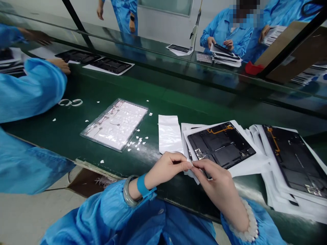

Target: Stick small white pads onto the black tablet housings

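Seemingly mid-step, pinching a small white piece point(189, 163) at lower centre.
Grasping it jointly between left hand point(167, 167) and right hand point(218, 178), near a smooth, rectangular black panel point(222, 144) on creased white sheets point(252, 166), right of centre; apparently leaving many flat, paper-like tabs point(140, 140) unused, left of centre.

Your lighting is even and moderately bright. You have glare on the white sheet point(168, 131) right of the clear tray point(100, 142), motion blur on a co-worker's hand point(39, 36) beyond its left, and wide-angle stretching toward the view's edges.
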{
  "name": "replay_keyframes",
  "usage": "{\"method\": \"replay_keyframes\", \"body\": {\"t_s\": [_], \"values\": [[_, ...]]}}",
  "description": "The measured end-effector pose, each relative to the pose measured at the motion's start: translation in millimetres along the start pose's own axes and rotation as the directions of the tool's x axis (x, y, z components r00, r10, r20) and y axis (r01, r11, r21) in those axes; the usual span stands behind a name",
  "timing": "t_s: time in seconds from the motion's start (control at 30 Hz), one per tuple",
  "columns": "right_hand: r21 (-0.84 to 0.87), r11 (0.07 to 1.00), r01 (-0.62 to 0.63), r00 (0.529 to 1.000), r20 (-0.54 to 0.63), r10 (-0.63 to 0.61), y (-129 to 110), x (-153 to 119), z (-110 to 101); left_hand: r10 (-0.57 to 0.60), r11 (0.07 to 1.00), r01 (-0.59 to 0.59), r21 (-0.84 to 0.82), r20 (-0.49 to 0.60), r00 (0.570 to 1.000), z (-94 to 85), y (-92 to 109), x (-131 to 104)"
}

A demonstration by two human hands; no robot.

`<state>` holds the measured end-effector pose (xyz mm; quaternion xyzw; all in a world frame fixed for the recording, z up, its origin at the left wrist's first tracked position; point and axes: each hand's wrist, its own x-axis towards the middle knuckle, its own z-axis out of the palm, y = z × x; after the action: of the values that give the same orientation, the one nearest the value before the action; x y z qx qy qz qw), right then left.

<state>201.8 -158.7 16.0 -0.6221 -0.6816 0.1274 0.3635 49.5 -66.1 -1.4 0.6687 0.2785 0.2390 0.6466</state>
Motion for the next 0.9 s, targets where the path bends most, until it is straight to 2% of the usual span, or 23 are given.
{"method": "replay_keyframes", "body": {"t_s": [0.07, 0.13, 0.3, 0.4, 0.53, 0.67, 0.77, 0.83, 0.9], "values": [[0.01, 0.999, -0.042, 0.999, 0.016, 0.042, 1.2, -1.5, -1.6, 0.049, 0.996, -0.047, 0.071, -0.018, 0.999, 2.3, -1.7, 0.6], [0.048, 0.992, -0.12, 0.992, 0.054, 0.118, 2.3, -2.4, -3.8, 0.155, 0.969, -0.148, 0.199, -0.018, 0.988, 4.7, -2.6, -0.2], [0.169, 0.941, -0.292, 0.949, 0.17, 0.264, 4.2, -4.0, -8.4, 0.392, 0.809, -0.391, 0.438, 0.093, 0.915, 8.0, -5.1, -3.3], [0.198, 0.923, -0.331, 0.939, 0.16, 0.303, 4.0, -5.0, -8.2, 0.448, 0.753, -0.445, 0.485, 0.117, 0.886, 8.7, -7.4, -3.1], [0.311, 0.842, -0.44, 0.896, 0.208, 0.392, 4.8, -3.9, -6.7, 0.439, 0.757, -0.442, 0.482, 0.126, 0.89, 10.1, -7.3, -2.5], [0.517, 0.62, -0.59, 0.806, 0.33, 0.492, 13.5, -2.7, -7.2, 0.401, 0.793, -0.408, 0.453, 0.118, 0.909, 6.9, -0.2, -11.6], [0.636, 0.477, -0.606, 0.753, 0.266, 0.602, 22.5, -2.5, -10.8, 0.388, 0.821, -0.361, 0.442, 0.032, 0.921, -5.2, 5.5, -31.2], [0.679, 0.453, -0.577, 0.732, 0.186, 0.655, 25.8, -1.6, -13.9, 0.413, 0.851, -0.377, 0.365, -0.021, 0.911, -18.5, 3.6, -49.8], [0.701, 0.448, -0.555, 0.725, 0.143, 0.673, 25.9, -0.3, -16.5, 0.459, 0.881, -0.436, 0.181, -0.11, 0.881, -35.4, -6.2, -70.4]]}}
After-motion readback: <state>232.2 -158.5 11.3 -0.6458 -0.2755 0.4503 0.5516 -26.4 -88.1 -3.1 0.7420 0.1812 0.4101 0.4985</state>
